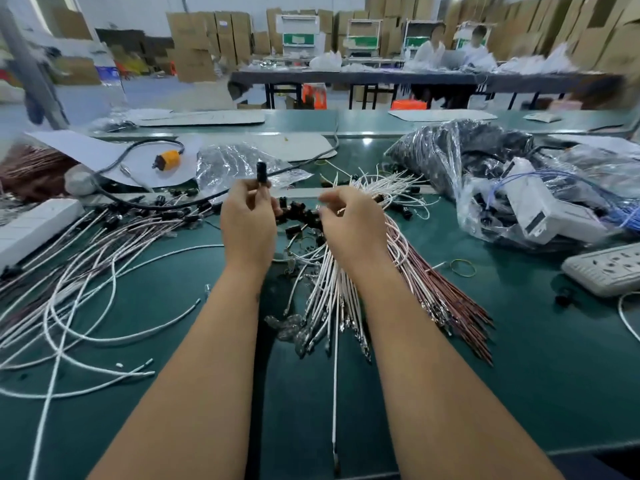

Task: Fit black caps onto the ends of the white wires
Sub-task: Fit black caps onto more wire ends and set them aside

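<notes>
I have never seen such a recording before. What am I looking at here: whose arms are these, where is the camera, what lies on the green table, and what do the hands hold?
There is no machine here. A person works with two bare hands, and one camera worn on the head looks forward and down, so the arms enter from the bottom of the picture.

The left hand pinches a small black cap and holds it up. The right hand has curled fingers at the bundle of white wires; it probably grips a wire end, but blur hides that.

On the green table lie loose black caps between the hands, more white wires on the left, reddish wires on the right, clear plastic bags and a white power strip. Behind, other people sit among cardboard boxes.
</notes>
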